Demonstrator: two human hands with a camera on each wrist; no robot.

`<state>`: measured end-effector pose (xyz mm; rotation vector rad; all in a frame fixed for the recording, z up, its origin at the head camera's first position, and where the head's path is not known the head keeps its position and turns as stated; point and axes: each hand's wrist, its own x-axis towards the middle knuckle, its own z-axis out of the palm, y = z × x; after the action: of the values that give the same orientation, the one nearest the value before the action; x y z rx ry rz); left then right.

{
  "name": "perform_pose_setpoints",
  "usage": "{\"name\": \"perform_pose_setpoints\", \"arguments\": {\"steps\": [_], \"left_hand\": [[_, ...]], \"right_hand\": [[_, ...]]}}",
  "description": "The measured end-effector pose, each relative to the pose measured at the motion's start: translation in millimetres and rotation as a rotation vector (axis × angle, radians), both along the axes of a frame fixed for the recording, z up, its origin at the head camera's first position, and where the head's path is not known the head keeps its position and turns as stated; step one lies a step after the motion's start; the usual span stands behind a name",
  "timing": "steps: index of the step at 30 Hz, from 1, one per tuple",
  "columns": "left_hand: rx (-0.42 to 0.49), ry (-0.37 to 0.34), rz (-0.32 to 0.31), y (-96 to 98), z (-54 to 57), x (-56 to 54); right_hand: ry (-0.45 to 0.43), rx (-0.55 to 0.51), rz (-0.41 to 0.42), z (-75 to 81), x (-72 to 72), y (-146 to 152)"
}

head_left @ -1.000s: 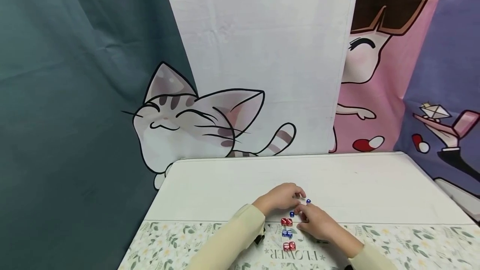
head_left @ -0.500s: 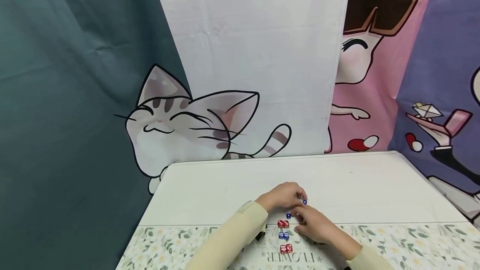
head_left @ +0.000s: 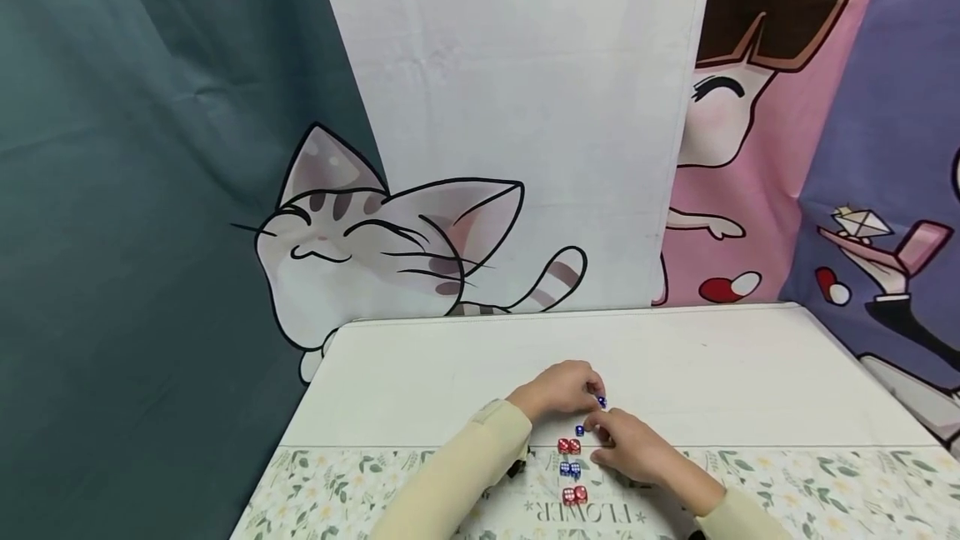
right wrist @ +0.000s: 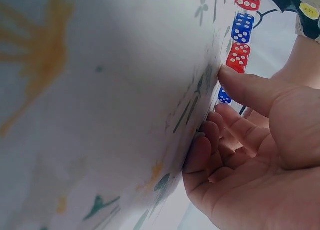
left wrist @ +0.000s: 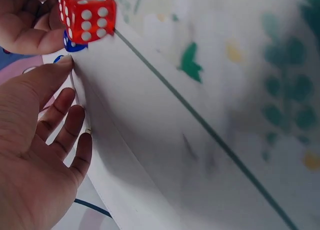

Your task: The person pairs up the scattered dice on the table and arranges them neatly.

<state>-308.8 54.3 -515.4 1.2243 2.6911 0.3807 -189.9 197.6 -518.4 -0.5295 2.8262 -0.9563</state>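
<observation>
With thumb and fingers, my left hand [head_left: 566,387] pinches a small blue die [head_left: 602,401] over the white part of the table. In the left wrist view only a sliver of that blue die [left wrist: 58,59] shows at the thumb tip. My right hand [head_left: 633,445] rests on the table with loosely bent fingers. Its index fingertip lies beside a second blue die [head_left: 580,431]; whether they touch I cannot tell. Nearer the front, a red pair of dice [head_left: 569,446], a blue pair [head_left: 570,469] and another red pair [head_left: 574,495] form a column.
The table's back part [head_left: 420,373] is plain white. A flower-printed mat [head_left: 345,482] with mirrored lettering covers the front. Behind the table hang printed curtains [head_left: 525,107] with a cartoon cat.
My left fingers have closed on the far blue die and drawn it slightly left, towards the column. The right hand and the other dice have hardly moved; the head view shifts slightly.
</observation>
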Motion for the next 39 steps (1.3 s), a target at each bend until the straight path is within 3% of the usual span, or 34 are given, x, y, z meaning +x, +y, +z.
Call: {"name": "perform_pose_setpoints", "arguments": {"steps": [14, 23, 32, 39], "left_hand": [[-0.065, -0.006, 0.024, -40.6, 10.3, 6.2], [-0.119, 0.033, 0.019, -63.5, 8.6, 16.8], [-0.116, 0.033, 0.019, -69.5, 7.9, 29.3], [-0.084, 0.042, 0.027, -71.3, 6.5, 35.6]], "right_hand": [[-0.036, 0.014, -0.016, 2.6, -4.7, -2], [-0.067, 0.004, -0.013, 2.7, -10.3, -3], [-0.101, 0.005, -0.049, 2.9, -13.2, -4], [-0.072, 0.012, -0.019, 4.1, -14.3, -3]]}}
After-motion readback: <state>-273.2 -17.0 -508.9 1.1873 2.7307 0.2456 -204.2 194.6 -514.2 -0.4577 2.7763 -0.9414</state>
